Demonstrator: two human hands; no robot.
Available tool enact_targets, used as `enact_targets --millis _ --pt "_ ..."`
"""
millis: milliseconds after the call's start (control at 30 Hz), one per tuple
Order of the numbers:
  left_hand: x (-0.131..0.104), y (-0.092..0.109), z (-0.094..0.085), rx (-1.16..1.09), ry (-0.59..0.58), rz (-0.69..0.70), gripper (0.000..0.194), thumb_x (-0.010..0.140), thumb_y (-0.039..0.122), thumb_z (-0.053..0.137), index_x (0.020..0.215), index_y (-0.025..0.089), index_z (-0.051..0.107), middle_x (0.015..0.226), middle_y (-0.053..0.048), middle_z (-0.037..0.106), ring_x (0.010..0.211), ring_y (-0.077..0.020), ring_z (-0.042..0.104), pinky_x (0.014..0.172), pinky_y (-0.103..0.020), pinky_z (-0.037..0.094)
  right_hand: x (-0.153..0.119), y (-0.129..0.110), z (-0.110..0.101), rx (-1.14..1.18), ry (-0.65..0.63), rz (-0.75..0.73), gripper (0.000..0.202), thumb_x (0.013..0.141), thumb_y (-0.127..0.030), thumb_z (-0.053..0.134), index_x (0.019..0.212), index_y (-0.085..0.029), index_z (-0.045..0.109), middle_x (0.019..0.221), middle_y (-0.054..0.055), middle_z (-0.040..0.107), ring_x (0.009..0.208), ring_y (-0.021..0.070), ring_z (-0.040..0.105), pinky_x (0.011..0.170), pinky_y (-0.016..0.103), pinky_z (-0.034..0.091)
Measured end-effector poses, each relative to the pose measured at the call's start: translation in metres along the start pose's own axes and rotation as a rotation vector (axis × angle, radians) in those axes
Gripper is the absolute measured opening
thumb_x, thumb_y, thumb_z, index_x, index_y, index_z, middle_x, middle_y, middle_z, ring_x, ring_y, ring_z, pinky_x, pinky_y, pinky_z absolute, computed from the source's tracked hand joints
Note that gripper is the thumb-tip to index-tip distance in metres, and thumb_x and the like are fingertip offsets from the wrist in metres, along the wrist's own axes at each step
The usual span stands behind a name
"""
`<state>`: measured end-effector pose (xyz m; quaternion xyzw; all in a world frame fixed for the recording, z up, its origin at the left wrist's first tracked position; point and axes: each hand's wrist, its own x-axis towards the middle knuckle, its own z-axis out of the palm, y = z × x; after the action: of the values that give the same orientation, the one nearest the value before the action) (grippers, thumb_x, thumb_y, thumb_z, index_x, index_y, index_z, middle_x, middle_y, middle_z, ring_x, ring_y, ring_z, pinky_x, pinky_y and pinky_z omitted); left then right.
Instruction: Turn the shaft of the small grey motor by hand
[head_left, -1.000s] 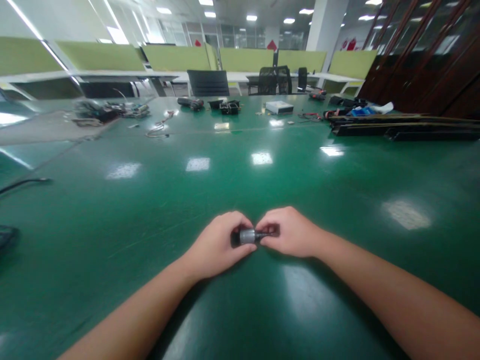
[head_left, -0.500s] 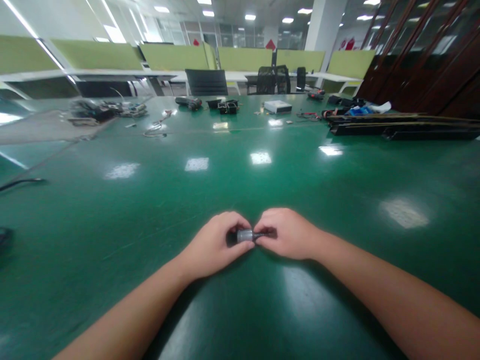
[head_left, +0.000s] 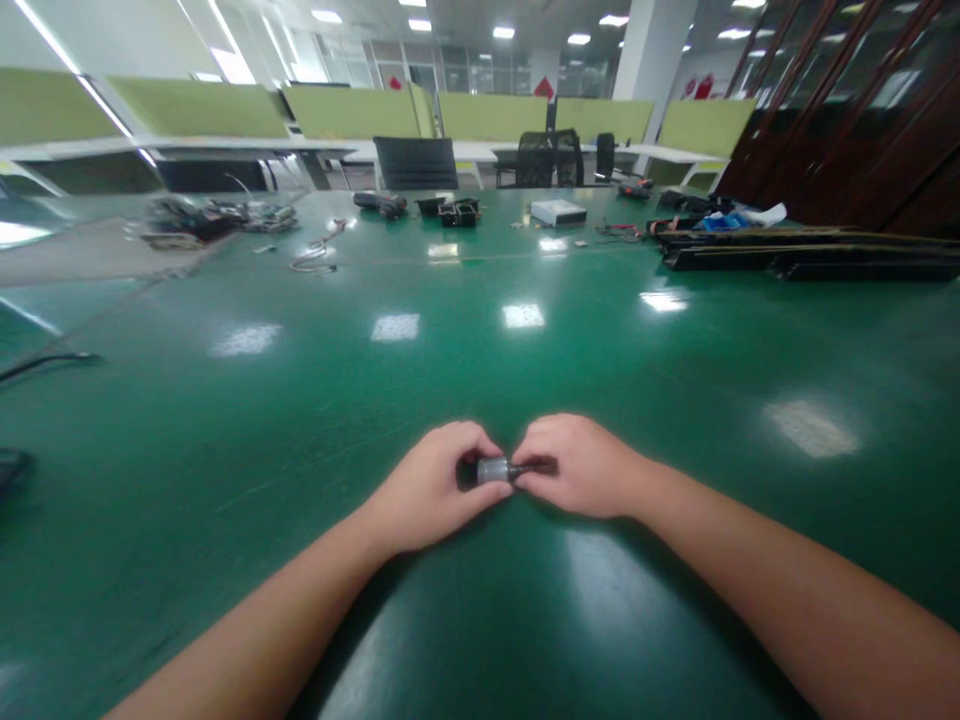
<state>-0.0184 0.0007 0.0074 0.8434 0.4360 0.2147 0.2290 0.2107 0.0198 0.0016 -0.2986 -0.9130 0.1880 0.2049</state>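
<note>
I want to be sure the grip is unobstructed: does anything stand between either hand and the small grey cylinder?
Nothing visible does. The left hand is around the grey cylinder, and the right hand pinches the thin dark part at its end.

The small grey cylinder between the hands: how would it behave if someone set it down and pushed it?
The grey cylinder would probably roll, as its side looks rounded. It seems stiff, showing no bend in the left hand. The green table looks glossy, so it might slide easily too.
</note>
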Motion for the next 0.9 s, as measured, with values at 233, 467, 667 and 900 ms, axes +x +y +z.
enact_targets --millis 233,467,667,900 --pt "-0.002 -0.001 -0.001 -0.002 -0.002 -0.005 0.022 0.082 0.037 0.072 0.092 0.02 0.062 0.09 -0.002 0.066 0.083 -0.0205 0.061 0.076 -0.032 0.046 -0.001 -0.001 -0.003 -0.017 -0.006 -0.007 0.01 0.086 -0.023 0.066 0.09 -0.018 0.074 0.082 0.002 0.07 0.078 0.0152 0.061 0.074 0.028 0.042" --pt "-0.002 -0.001 -0.001 0.0 -0.012 -0.007 0.023 0.083 0.038 0.071 0.093 0.02 0.061 0.091 -0.002 0.065 0.084 -0.0202 0.061 0.077 -0.033 0.046 -0.002 0.0 -0.008 -0.035 -0.034 -0.001 0.009 0.083 -0.021 0.067 0.088 -0.018 0.074 0.081 0.002 0.07 0.078 0.0155 0.061 0.074 0.028 0.042" --pt "-0.002 0.0 -0.001 0.002 -0.021 -0.017 0.023 0.083 0.038 0.071 0.093 0.02 0.062 0.091 -0.002 0.065 0.084 -0.0201 0.061 0.076 -0.033 0.045 -0.005 0.005 -0.015 -0.033 -0.068 0.023 0.007 0.08 -0.02 0.068 0.085 -0.018 0.073 0.081 0.001 0.07 0.076 0.015 0.061 0.072 0.027 0.042" --pt "-0.002 -0.002 -0.001 -0.004 -0.022 -0.022 0.024 0.082 0.039 0.073 0.093 0.021 0.062 0.092 -0.002 0.066 0.085 -0.0204 0.061 0.077 -0.033 0.046 -0.009 0.009 -0.024 0.013 -0.104 0.091 0.007 0.076 -0.017 0.069 0.082 -0.018 0.073 0.078 0.001 0.07 0.071 0.0132 0.06 0.065 0.025 0.042"
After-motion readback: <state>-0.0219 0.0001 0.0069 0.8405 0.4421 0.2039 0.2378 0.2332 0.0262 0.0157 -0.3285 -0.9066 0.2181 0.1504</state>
